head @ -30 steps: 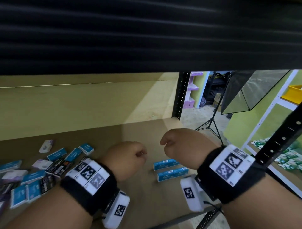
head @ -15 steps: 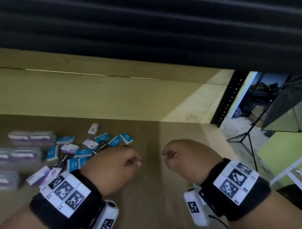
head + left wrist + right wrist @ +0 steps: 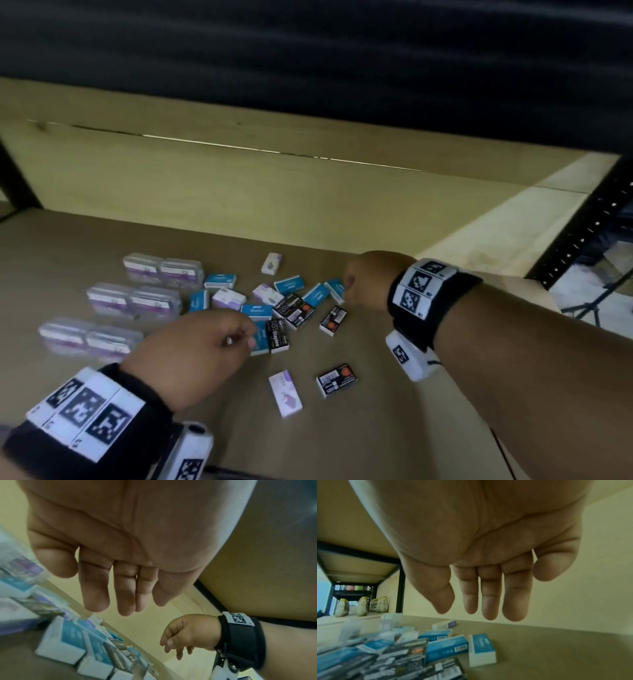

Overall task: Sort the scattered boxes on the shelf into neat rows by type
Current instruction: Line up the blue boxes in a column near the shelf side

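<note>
A loose pile of small boxes lies on the brown shelf board [image 3: 376,428]: blue boxes [image 3: 289,285], black staples boxes [image 3: 278,335] and white-purple boxes [image 3: 285,394]. My left hand [image 3: 245,337] hovers over the pile's near edge, above a blue box and a black one. In the left wrist view its fingers [image 3: 123,601] hang relaxed and hold nothing. My right hand [image 3: 347,287] is at the pile's right edge, beside a blue box [image 3: 334,287]. The right wrist view shows its fingers [image 3: 489,601] straight and empty above blue boxes [image 3: 482,649].
Clear plastic cases with purple labels [image 3: 133,301] stand in paired rows left of the pile. A pale wooden back wall [image 3: 274,192] closes the shelf, and a dark upper shelf edge [image 3: 308,51] hangs overhead. A black perforated post [image 3: 582,222] stands at the right.
The view has swung left onto the pile. Both hands went from curled fists held together to relaxed fingers, the right reaching to the pile's right edge, the left to its near edge.
</note>
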